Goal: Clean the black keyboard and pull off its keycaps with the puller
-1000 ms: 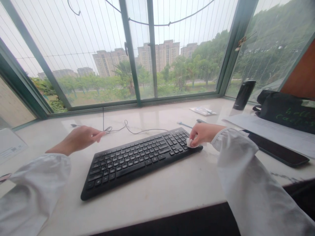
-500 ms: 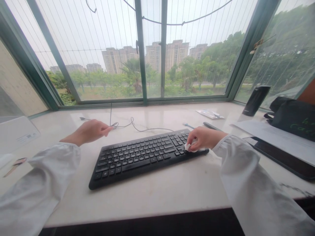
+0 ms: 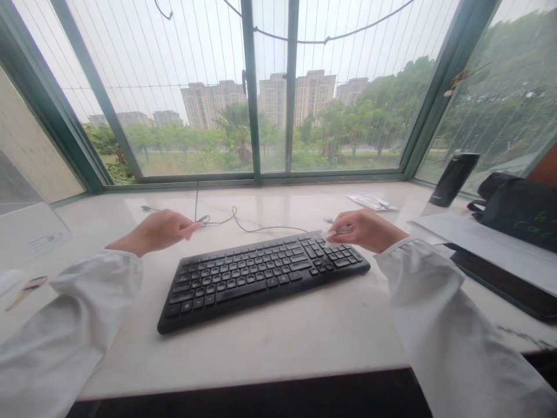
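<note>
My right hand [image 3: 368, 229] is shut on a small white tissue [image 3: 336, 232], holding it just past the back edge of a black wireless-style computer keyboard [image 3: 261, 278]. My left hand [image 3: 156, 232] sits on the stone top left of the keyboard. Its fingertips are at a loop of thin black cable [image 3: 261, 228], and I cannot tell whether they grip it. White sleeves cover both forearms.
The keyboard lies on a pale marble sill [image 3: 278, 354] below a green-framed window [image 3: 256, 87]. To the right stand a black flask [image 3: 453, 180] and a black bag [image 3: 520, 212]. A white sheet [image 3: 491, 247] overlaps a dark tablet [image 3: 500, 284]. A small packet [image 3: 372, 201] lies behind.
My right hand has lifted off the keyboard's right end and moved back past its far edge, the tissue still in it. My left hand has barely moved, and the view has settled.
</note>
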`<control>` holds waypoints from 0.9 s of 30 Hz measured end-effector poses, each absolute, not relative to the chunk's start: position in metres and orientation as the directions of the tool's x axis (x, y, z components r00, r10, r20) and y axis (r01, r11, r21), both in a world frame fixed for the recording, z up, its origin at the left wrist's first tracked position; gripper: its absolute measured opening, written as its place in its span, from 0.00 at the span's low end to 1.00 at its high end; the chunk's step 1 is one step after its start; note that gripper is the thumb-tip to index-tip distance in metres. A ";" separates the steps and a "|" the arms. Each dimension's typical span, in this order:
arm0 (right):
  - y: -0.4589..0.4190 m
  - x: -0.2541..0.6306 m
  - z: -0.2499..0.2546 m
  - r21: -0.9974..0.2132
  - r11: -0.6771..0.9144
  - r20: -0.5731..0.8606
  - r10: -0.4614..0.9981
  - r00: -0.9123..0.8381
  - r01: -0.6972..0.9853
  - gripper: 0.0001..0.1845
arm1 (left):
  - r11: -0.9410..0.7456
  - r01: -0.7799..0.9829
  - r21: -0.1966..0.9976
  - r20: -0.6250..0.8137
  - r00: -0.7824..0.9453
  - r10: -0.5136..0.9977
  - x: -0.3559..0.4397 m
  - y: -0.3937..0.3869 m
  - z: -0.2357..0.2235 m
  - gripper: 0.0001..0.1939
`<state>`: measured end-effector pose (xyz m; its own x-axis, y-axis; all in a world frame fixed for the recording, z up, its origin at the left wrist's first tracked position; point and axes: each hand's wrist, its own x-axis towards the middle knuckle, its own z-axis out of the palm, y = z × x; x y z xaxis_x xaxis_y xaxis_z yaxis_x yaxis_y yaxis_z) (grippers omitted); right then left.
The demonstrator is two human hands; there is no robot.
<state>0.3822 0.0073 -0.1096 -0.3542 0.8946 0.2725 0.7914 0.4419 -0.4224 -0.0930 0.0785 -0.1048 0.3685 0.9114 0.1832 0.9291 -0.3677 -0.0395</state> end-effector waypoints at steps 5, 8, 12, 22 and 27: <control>0.013 0.379 -0.122 -0.447 0.346 0.107 0.936 -0.334 0.825 0.16 | -0.374 0.925 -0.063 0.194 0.379 0.905 -0.092 0.078 -0.105 0.32; 0.015 0.378 -0.127 -0.432 0.286 -0.016 0.946 -0.324 0.855 0.18 | -0.375 0.925 -0.063 0.192 0.380 0.905 -0.092 0.078 -0.105 0.31; 0.016 0.377 -0.129 -0.383 0.294 -0.028 0.944 -0.329 0.876 0.22 | -0.373 0.926 -0.055 0.186 0.377 0.907 -0.093 0.078 -0.105 0.32; 0.009 0.359 -0.119 -0.355 0.459 0.252 0.886 -0.390 0.814 0.16 | -0.375 0.926 -0.043 0.191 0.376 0.907 -0.091 0.077 -0.105 0.30; 0.017 0.342 -0.134 -0.302 0.482 0.322 0.864 -0.388 0.823 0.13 | -0.385 0.923 -0.026 0.200 0.382 0.902 -0.090 0.077 -0.105 0.29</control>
